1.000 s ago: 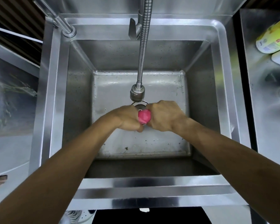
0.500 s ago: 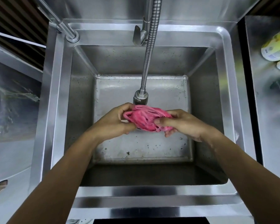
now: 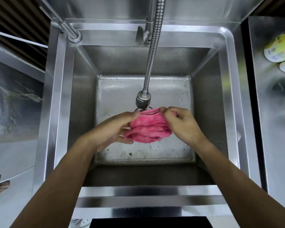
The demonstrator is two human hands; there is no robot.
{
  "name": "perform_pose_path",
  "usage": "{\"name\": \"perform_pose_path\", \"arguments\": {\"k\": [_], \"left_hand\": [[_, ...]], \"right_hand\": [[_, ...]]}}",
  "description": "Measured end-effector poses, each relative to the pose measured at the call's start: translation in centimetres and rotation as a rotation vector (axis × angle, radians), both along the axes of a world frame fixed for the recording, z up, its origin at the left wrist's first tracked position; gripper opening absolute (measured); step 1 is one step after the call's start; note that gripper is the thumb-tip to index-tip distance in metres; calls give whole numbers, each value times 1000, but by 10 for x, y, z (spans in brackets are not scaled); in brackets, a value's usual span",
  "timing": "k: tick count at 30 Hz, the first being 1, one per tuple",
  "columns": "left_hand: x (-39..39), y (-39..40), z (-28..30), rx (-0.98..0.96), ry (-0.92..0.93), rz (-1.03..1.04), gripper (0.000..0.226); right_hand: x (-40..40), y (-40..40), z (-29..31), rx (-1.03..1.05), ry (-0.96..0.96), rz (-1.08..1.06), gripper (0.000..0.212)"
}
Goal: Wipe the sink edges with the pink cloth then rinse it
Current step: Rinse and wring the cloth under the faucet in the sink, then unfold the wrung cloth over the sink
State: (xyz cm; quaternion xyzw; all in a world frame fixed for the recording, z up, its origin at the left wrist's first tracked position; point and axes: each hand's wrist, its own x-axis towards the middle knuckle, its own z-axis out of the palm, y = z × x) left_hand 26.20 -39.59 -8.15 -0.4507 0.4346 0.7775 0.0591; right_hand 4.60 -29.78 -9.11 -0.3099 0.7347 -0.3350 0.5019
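The pink cloth hangs bunched and wet-looking between both hands, over the middle of the steel sink. My left hand holds its left side, thumb on the top edge and fingers underneath. My right hand pinches the cloth's upper right edge with curled fingers. The flexible faucet's nozzle sits just above the cloth's top edge. I see no stream of water from it. The drain is mostly hidden behind the cloth.
The faucet lever stands at the sink's back rim, with a slanted steel post at the back left corner. A yellow-green bottle and white items lie on the right counter. Dark specks dot the basin floor.
One second ago both fists squeezed the cloth into a tight wad. Since then the hands have drawn apart, and the cloth has spread wider between them.
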Motion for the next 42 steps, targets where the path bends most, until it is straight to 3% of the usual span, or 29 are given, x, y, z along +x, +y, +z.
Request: {"name": "perform_pose_path", "arguments": {"k": [2,4,6,7,13,18,21,24,34,42], "left_hand": [[-3,1,1,-115,-56,6,34],[-6,2,1,-238,-126,10,22],[-5,3,1,-324,-134,31,14],[-3,3,3,-360,-127,43,13],[4,8,41,-518,50,98,10],[7,12,71,-671,184,101,6],[-1,17,101,-758,251,51,38],[-11,23,130,-872,319,-108,35],[-95,91,211,-861,547,-335,18],[-185,203,220,-772,617,-544,15]], "right_hand": [[7,2,3,13,-40,9,47],[10,6,11,15,-178,42,25],[12,11,16,0,-283,114,44],[14,14,17,-46,-257,133,47],[25,22,49,-347,63,-6,18],[26,33,90,-364,123,-73,24],[29,49,118,-399,218,-104,17],[30,72,150,-420,262,-180,14],[4,194,238,-466,437,-502,16],[-44,331,244,-390,513,-703,13]]}}
